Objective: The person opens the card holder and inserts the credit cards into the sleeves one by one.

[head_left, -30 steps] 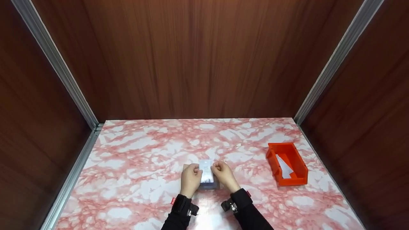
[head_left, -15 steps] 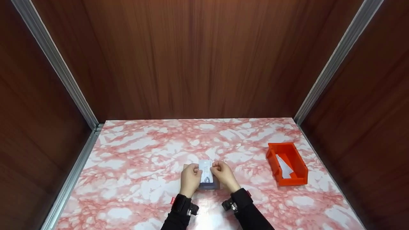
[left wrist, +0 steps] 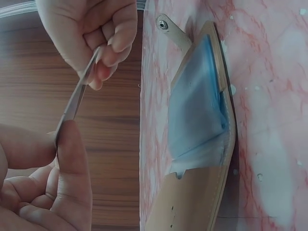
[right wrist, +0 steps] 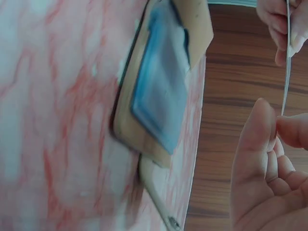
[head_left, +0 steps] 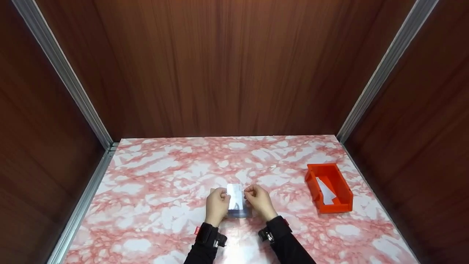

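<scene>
A thin light-coloured card [head_left: 235, 196] is held up between both hands, above the table. My left hand [head_left: 217, 206] pinches its left edge between thumb and finger. The fingertips of my right hand [head_left: 259, 202] pinch the opposite edge. Below the card lies a tan card holder [left wrist: 192, 195], spread open, with bluish clear plastic sleeves [left wrist: 197, 103] inside. A strap with a metal snap [left wrist: 163, 23] sticks out from its side. In the head view the card and the hands hide much of the holder. Seen edge-on in the right wrist view, the card [right wrist: 287, 82] looks like a thin strip.
To the right on the pink-and-white marbled table [head_left: 154, 183] stands an orange bin [head_left: 335, 208] with a white piece of paper [head_left: 326, 192] in it. Brown wood-grain walls [head_left: 220, 73] with metal rails [head_left: 69, 80] enclose the back and sides.
The card has shifted slightly left and its glare has changed, so its print shows less. My right hand has moved a little to the right. The card holder and the bin stay in place.
</scene>
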